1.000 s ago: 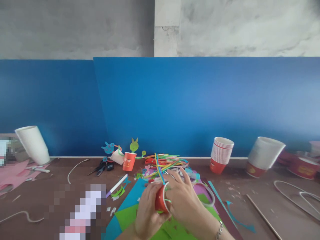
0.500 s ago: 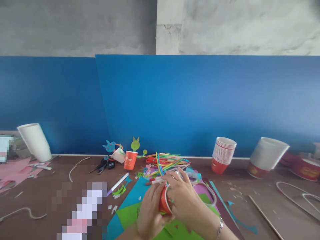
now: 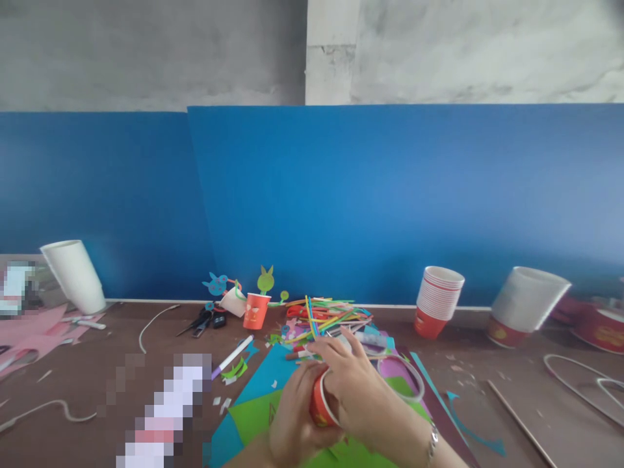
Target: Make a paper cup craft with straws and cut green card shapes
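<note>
A red paper cup lies tilted between my hands, its white-rimmed mouth turned to the right. My left hand is wrapped round the cup from the left. My right hand grips it at the mouth, with part of the hand inside the rim and fingers reaching over the far side; their tips are partly hidden. Beneath both hands lie green paper and blue paper. Just beyond my right fingers, blue and yellow pipe cleaners stick up in front of a colourful pile.
Two decorated paper cups stand at the back, near black scissors. A purple-capped marker lies left. Rightward are a stack of paper cups, larger stacked cups, a roll of clear tape and a thin stick.
My right hand has shifted slightly at the cup's mouth, and the cup has turned a little. The whole view has moved slightly; nothing has been let go.
</note>
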{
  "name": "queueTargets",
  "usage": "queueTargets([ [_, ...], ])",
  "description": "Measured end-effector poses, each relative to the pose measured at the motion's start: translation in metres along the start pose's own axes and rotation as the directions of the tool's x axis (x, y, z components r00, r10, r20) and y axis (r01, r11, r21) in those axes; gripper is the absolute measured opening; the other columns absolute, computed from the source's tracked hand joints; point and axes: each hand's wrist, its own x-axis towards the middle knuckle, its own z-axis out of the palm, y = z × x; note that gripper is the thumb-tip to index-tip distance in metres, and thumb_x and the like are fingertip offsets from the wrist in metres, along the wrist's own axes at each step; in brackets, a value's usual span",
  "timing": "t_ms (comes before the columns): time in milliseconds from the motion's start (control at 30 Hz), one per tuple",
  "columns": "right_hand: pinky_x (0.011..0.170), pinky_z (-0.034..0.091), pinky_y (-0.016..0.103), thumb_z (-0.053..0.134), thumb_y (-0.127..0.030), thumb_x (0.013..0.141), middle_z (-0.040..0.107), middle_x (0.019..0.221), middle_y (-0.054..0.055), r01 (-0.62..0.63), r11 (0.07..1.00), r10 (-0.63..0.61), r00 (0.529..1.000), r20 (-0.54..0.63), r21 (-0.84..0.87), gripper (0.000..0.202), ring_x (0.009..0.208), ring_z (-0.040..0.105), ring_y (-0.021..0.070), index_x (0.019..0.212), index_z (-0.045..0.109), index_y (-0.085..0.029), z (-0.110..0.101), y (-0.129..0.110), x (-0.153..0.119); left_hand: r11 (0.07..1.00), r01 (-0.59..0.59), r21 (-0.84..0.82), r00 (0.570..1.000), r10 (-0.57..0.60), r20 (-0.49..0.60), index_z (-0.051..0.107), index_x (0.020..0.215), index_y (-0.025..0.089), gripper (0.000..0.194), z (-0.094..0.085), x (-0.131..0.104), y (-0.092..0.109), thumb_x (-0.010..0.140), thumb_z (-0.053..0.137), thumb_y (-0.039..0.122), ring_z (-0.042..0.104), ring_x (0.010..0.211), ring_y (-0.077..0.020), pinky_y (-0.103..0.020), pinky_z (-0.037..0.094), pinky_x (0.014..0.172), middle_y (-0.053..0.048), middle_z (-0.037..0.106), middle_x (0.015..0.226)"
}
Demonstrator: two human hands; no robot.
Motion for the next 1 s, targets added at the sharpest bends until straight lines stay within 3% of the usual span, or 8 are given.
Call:
queueTargets([
  [100, 0.113, 0.011, 0.050, 0.054, -0.008, 0.066, 0.056, 0.133, 0.009, -0.011, 1.000, 0.011, 1.000, -0.001, 0.005, 0.025, 0.124, 0.044, 0.0282, 0.076, 0.074, -0.018, 0.002, 0.000, 0.000, 1.000, -0.003, -0.025, 1.000, 0.003, 0.020, 0.043, 0.125, 0.019, 0.074, -0.002, 0.002, 0.000, 0.062, 0.076, 0.042, 0.057, 0.107, -0.0334, -0.048, 0.046, 0.093, -0.013, 0.058, 0.116],
  [233, 0.109, 0.018, 0.050, 0.053, -0.011, 0.074, 0.063, 0.122, 0.009, -0.054, 0.998, 0.057, 0.993, -0.102, 0.038, 0.026, 0.113, 0.052, 0.0271, 0.087, 0.074, -0.019, 0.006, 0.002, 0.000, 0.999, -0.052, 0.009, 0.995, 0.052, -0.088, 0.034, 0.134, 0.022, 0.080, 0.001, 0.000, -0.005, 0.068, 0.073, 0.045, 0.053, 0.114, -0.0337, -0.048, 0.044, 0.095, -0.015, 0.055, 0.124],
  [367, 0.102, 0.030, 0.042, 0.055, -0.009, 0.074, 0.069, 0.108, 0.004, -0.007, 0.991, 0.032, 0.983, -0.183, 0.136, 0.023, 0.102, 0.056, 0.0223, 0.077, 0.073, -0.023, 0.004, 0.002, -0.002, 0.992, -0.126, 0.008, 0.980, 0.126, -0.156, 0.032, 0.136, 0.022, 0.080, 0.002, 0.001, -0.003, 0.069, 0.073, 0.040, 0.054, 0.113, -0.0327, -0.046, 0.044, 0.094, -0.015, 0.054, 0.124],
  [433, 0.098, 0.034, 0.040, 0.055, -0.008, 0.074, 0.069, 0.104, 0.003, -0.011, 0.986, 0.045, 0.978, -0.203, 0.164, 0.022, 0.099, 0.056, 0.0218, 0.072, 0.071, -0.024, 0.001, 0.000, -0.003, 0.994, -0.064, -0.090, 0.987, 0.049, -0.154, 0.040, 0.130, 0.022, 0.074, -0.001, 0.006, 0.004, 0.067, 0.075, 0.040, 0.056, 0.109, -0.0319, -0.045, 0.045, 0.093, -0.014, 0.056, 0.120],
  [500, 0.096, 0.035, 0.040, 0.056, -0.008, 0.073, 0.067, 0.106, 0.003, -0.014, 0.984, 0.053, 0.974, -0.219, 0.176, 0.021, 0.100, 0.055, 0.0226, 0.070, 0.070, -0.024, -0.002, -0.001, -0.004, 0.958, 0.039, -0.284, 0.994, -0.065, -0.083, 0.050, 0.120, 0.021, 0.063, -0.004, 0.011, 0.013, 0.067, 0.075, 0.042, 0.059, 0.101, -0.0294, -0.042, 0.048, 0.086, -0.011, 0.060, 0.110],
  [600, 0.094, 0.035, 0.042, 0.058, -0.008, 0.072, 0.065, 0.112, 0.003, -0.002, 0.981, 0.047, 0.971, -0.236, 0.191, 0.018, 0.102, 0.053, 0.0238, 0.068, 0.068, -0.022, -0.002, -0.004, -0.004, 0.789, 0.114, -0.604, 0.987, -0.157, -0.018, 0.049, 0.119, 0.020, 0.064, -0.005, 0.016, 0.023, 0.066, 0.075, 0.046, 0.061, 0.099, -0.0278, -0.040, 0.049, 0.085, -0.010, 0.062, 0.107],
  [667, 0.093, 0.035, 0.042, 0.059, -0.008, 0.072, 0.064, 0.114, 0.002, -0.002, 0.979, 0.055, 0.966, -0.251, 0.206, 0.016, 0.102, 0.052, 0.0239, 0.065, 0.066, -0.021, 0.000, -0.007, -0.003, 0.693, 0.123, -0.710, 0.984, -0.180, -0.005, 0.048, 0.121, 0.021, 0.068, -0.005, 0.017, 0.027, 0.065, 0.076, 0.045, 0.061, 0.101, -0.0282, -0.040, 0.050, 0.086, -0.010, 0.063, 0.108],
  [1000, 0.089, 0.035, 0.041, 0.061, -0.006, 0.067, 0.066, 0.102, 0.002, -0.062, 0.969, 0.134, 0.946, -0.294, 0.241, 0.017, 0.091, 0.052, 0.0221, 0.060, 0.065, -0.021, 0.004, -0.016, 0.001, 0.718, 0.094, -0.690, 0.985, -0.165, -0.038, 0.054, 0.115, 0.021, 0.057, -0.012, 0.021, 0.040, 0.065, 0.077, 0.034, 0.063, 0.098, -0.0276, -0.038, 0.054, 0.082, -0.010, 0.067, 0.105],
])
